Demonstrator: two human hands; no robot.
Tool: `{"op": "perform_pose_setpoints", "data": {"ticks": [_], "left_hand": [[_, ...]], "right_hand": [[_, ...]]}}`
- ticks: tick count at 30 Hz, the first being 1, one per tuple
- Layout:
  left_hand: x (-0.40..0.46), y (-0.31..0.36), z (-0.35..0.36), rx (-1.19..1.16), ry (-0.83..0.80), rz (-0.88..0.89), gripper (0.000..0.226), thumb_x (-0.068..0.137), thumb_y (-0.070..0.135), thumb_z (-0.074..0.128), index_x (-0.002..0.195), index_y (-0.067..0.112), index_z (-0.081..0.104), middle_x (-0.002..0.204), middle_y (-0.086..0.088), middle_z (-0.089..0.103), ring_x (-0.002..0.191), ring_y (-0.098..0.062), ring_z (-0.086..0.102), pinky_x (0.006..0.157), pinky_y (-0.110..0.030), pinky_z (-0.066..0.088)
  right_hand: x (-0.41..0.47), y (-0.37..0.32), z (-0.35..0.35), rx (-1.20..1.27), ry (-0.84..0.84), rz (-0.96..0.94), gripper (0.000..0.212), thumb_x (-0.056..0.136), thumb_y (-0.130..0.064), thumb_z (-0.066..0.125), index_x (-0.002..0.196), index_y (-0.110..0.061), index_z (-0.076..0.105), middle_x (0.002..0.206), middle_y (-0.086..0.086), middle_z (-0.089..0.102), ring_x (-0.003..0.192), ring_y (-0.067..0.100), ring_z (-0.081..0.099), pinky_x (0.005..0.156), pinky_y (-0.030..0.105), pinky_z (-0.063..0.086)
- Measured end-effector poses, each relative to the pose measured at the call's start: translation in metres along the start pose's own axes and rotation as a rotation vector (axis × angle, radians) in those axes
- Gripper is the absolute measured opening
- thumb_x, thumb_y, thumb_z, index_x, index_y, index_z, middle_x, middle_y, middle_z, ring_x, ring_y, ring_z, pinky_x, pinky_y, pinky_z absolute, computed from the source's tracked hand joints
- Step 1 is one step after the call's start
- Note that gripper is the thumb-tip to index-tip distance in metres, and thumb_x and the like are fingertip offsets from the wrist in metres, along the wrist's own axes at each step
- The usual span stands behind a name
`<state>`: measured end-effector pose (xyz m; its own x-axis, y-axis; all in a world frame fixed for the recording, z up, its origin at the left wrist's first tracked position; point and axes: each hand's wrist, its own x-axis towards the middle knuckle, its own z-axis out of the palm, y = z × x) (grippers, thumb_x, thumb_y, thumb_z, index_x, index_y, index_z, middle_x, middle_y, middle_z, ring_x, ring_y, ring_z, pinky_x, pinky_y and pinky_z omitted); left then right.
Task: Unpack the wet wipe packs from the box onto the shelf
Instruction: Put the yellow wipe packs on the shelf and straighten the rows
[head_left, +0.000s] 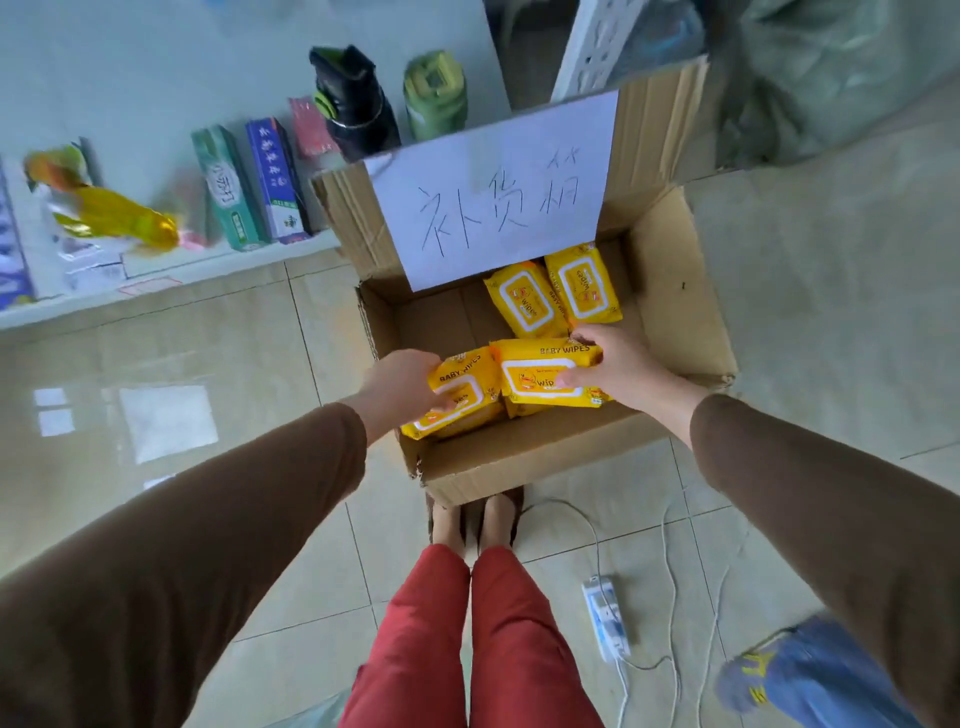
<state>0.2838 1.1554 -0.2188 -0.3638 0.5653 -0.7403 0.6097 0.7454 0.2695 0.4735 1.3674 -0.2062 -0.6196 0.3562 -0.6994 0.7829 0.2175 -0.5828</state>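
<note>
An open cardboard box (680, 291) stands on the tiled floor in front of me, a white handwritten sheet taped to its back flap. Inside lie yellow wet wipe packs. My left hand (400, 387) grips one pack (467, 384) at the box's near left. My right hand (618, 364) grips a second pack (540, 371) beside it, thumb on its face. Two more packs (524, 299) (584, 283) lie flat at the far side of the box. A white shelf (171, 270) runs along the left, low to the floor.
On the shelf stand toothpaste boxes (228, 187), a yellow wrapped item (124, 218), a black bottle (353, 104) and a green bottle (434, 93). A power strip (605, 616) with white cables lies on the floor at right. A blue shoe (779, 675) shows bottom right.
</note>
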Motion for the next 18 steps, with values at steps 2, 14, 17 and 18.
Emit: {"op": "perform_pose_setpoints", "data": {"ticks": [2,14,17,18], "left_hand": [[-0.044,-0.003,-0.049,-0.056,0.058,0.002,0.044,0.075,0.050,0.077,0.104,0.021,0.060,0.100,-0.001,0.061,0.106,-0.028,0.060,0.077,-0.035,0.047],[-0.272,-0.117,-0.330,-0.295,0.462,0.075,0.030,0.069,0.039,0.081,0.079,0.026,0.056,0.072,0.007,0.061,0.071,-0.016,0.058,0.058,-0.033,0.042],[-0.300,-0.156,-0.389,-0.276,0.524,0.098,0.031,0.068,0.040,0.081,0.083,0.024,0.059,0.073,0.006,0.063,0.070,-0.014,0.060,0.060,-0.034,0.045],[-0.305,-0.167,-0.409,-0.262,0.549,0.104,0.032,0.068,0.041,0.081,0.084,0.024,0.059,0.073,0.006,0.063,0.069,-0.013,0.060,0.060,-0.033,0.045]], "right_hand": [[-0.038,-0.044,-0.017,0.099,0.065,-0.019,0.052,0.067,-0.036,0.089,0.110,-0.024,0.063,0.110,-0.003,0.065,0.097,0.018,0.062,0.077,0.030,0.050],[-0.157,-0.391,-0.074,0.366,0.146,-0.389,0.031,0.075,-0.017,0.083,0.100,-0.026,0.067,0.094,-0.002,0.076,0.088,0.015,0.072,0.077,0.029,0.054],[-0.158,-0.466,-0.071,0.409,0.160,-0.472,0.027,0.077,-0.013,0.079,0.099,-0.025,0.067,0.094,-0.005,0.075,0.089,0.014,0.072,0.075,0.025,0.055],[-0.155,-0.489,-0.070,0.415,0.165,-0.499,0.026,0.079,-0.011,0.078,0.099,-0.024,0.066,0.091,-0.006,0.075,0.086,0.012,0.072,0.072,0.022,0.055]]}}
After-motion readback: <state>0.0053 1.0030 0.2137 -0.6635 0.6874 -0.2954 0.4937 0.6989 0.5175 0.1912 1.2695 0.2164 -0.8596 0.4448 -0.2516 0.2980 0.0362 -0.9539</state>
